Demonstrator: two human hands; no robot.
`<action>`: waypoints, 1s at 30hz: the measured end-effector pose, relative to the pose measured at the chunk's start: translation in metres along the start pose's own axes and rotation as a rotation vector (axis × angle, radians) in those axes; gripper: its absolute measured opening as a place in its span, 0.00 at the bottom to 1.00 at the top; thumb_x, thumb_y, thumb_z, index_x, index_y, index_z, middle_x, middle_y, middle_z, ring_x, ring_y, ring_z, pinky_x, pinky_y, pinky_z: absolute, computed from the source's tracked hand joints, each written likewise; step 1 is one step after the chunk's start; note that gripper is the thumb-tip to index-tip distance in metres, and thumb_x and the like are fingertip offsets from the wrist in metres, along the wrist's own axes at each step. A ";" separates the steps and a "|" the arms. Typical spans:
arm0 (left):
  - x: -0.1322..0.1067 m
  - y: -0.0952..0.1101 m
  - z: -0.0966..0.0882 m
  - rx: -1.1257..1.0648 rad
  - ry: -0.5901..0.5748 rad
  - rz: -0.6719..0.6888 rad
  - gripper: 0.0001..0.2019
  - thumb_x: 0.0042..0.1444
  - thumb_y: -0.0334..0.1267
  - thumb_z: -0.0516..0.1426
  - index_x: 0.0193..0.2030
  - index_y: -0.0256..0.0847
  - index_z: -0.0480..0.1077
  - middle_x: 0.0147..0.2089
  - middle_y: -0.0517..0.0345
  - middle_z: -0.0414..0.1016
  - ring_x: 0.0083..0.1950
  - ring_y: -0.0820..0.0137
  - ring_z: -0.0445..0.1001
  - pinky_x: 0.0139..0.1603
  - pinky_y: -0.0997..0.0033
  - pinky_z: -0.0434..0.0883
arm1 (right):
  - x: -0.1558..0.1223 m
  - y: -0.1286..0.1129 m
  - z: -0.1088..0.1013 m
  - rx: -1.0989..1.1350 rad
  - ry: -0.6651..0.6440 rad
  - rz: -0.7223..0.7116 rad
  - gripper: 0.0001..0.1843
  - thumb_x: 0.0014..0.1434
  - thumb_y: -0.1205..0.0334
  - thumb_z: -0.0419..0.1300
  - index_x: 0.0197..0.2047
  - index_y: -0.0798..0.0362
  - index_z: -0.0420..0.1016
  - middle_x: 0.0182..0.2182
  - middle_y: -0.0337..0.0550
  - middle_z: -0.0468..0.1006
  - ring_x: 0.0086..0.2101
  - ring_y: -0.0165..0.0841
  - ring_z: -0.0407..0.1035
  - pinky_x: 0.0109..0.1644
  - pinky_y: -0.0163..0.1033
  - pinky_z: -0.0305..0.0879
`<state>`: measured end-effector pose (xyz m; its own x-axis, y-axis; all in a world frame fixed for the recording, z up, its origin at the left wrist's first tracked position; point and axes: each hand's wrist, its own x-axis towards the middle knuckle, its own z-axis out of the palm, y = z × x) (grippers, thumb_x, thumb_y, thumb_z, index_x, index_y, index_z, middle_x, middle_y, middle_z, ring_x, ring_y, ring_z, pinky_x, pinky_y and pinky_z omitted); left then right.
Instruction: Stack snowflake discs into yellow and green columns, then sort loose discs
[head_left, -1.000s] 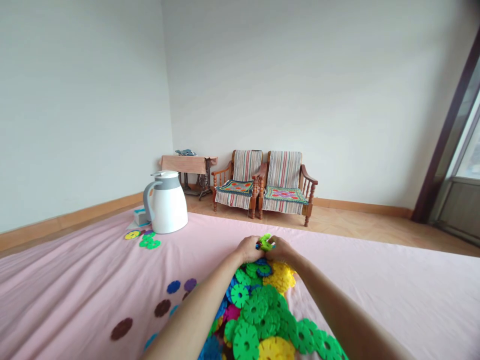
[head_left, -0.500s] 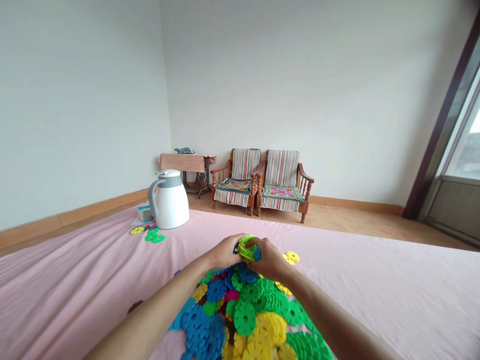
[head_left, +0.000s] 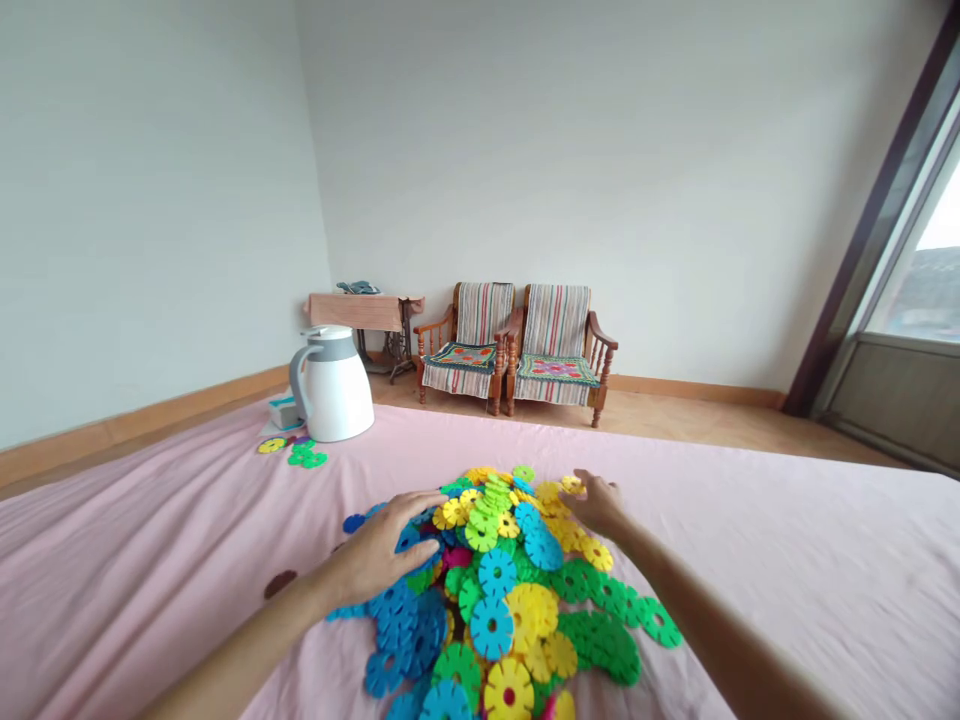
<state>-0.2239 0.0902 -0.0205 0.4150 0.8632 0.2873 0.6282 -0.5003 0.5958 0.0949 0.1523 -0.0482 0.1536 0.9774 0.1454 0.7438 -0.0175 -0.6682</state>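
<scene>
Your left hand, fingers spread, and right hand (I cannot tell its grip) stand apart, flanking the heaped multicoloured, round, notched plastic discs at lower centre; cup lightly, they probably slide.

The notched plastic discs came in sky blue, darker blue, lime, mid-green, yellow, magenta, purple and brown. Beneath them the sheet was plain pale pink. The vacuum jug was white with a grey collar and handle. The wooden armchairs were reddish brown, their covers pale with red and dark vertical stripes; the seat mats bore multicoloured motifs, orange-red on one, pink-purple on the other.
</scene>
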 end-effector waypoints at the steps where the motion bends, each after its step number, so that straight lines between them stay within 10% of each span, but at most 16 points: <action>1: -0.006 0.004 0.002 0.044 -0.008 0.008 0.23 0.53 0.44 0.57 0.57 0.52 0.64 0.61 0.59 0.63 0.62 0.62 0.60 0.63 0.62 0.56 | -0.004 -0.001 0.004 0.007 -0.015 -0.008 0.24 0.47 0.63 0.59 0.49 0.61 0.71 0.45 0.59 0.74 0.49 0.48 0.65 0.54 0.54 0.54; 9: -0.039 0.043 0.008 0.197 -0.173 0.061 0.34 0.52 0.54 0.56 0.65 0.58 0.48 0.69 0.62 0.44 0.68 0.55 0.43 0.66 0.52 0.45 | -0.049 -0.036 -0.008 0.179 -0.179 -0.250 0.20 0.53 0.60 0.53 0.48 0.55 0.72 0.47 0.49 0.74 0.45 0.37 0.70 0.45 0.39 0.67; 18: -0.079 0.077 0.016 0.277 -0.433 0.227 0.38 0.53 0.53 0.56 0.66 0.60 0.39 0.70 0.60 0.37 0.68 0.47 0.42 0.62 0.40 0.48 | -0.139 0.038 -0.086 -0.292 -0.401 -0.184 0.51 0.44 0.54 0.61 0.67 0.53 0.42 0.64 0.51 0.52 0.62 0.51 0.44 0.62 0.57 0.47; 30: -0.050 0.065 0.060 0.240 -0.168 0.172 0.37 0.51 0.51 0.59 0.65 0.56 0.47 0.66 0.56 0.51 0.65 0.53 0.50 0.62 0.45 0.56 | -0.148 0.003 0.000 0.016 -0.042 -0.209 0.41 0.39 0.65 0.59 0.59 0.54 0.59 0.50 0.50 0.68 0.50 0.45 0.61 0.54 0.48 0.57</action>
<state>-0.1646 0.0108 -0.0410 0.6184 0.7519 0.2284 0.6685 -0.6562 0.3500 0.0747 0.0073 -0.0716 -0.0302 0.9674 0.2515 0.7460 0.1892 -0.6385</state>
